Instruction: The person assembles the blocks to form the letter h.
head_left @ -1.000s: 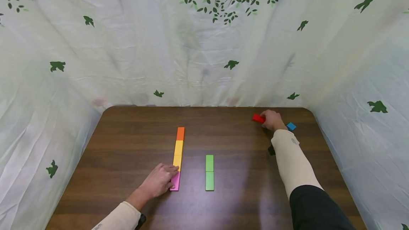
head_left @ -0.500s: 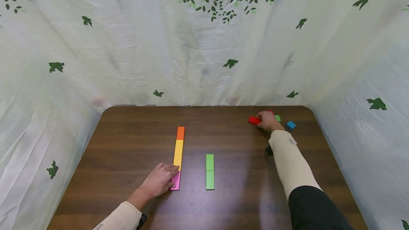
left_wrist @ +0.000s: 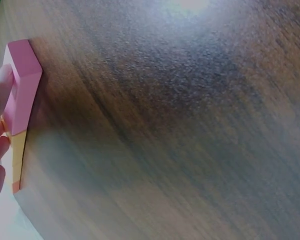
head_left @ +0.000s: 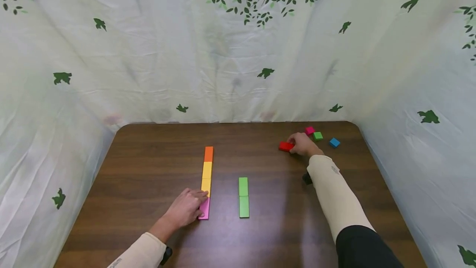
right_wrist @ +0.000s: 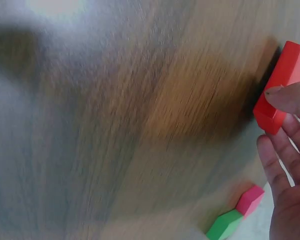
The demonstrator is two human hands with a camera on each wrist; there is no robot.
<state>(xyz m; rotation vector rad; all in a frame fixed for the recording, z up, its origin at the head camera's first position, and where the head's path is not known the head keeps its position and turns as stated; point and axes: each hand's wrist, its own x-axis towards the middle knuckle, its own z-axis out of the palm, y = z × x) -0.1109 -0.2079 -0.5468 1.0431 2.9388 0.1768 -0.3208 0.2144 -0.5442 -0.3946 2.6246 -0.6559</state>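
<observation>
My right hand (head_left: 304,144) pinches one end of a red block (head_left: 286,147) between thumb and fingers; in the right wrist view a dark shadow lies beside the block on the table. Over on the left, a row of flat blocks runs end to end: an orange block (head_left: 209,154) at the far end, two yellow blocks (head_left: 207,170), and a pink block (head_left: 204,209) nearest the person. My left hand (head_left: 186,208) rests on this row. Its thumb (left_wrist: 1,90) lies on the pink block, and its fingertips reach the neighbouring yellow one.
Two green blocks (head_left: 243,197) lie end to end right of the row. Beyond the right hand are a magenta block (head_left: 310,130), another green block (head_left: 317,136) touching it, and a blue block (head_left: 334,142). A leaf-printed white curtain (head_left: 223,53) surrounds the wooden table (head_left: 148,152).
My right hand has moved left and slightly toward the person with the red block, uncovering the magenta and green blocks. The left hand stays on the row.
</observation>
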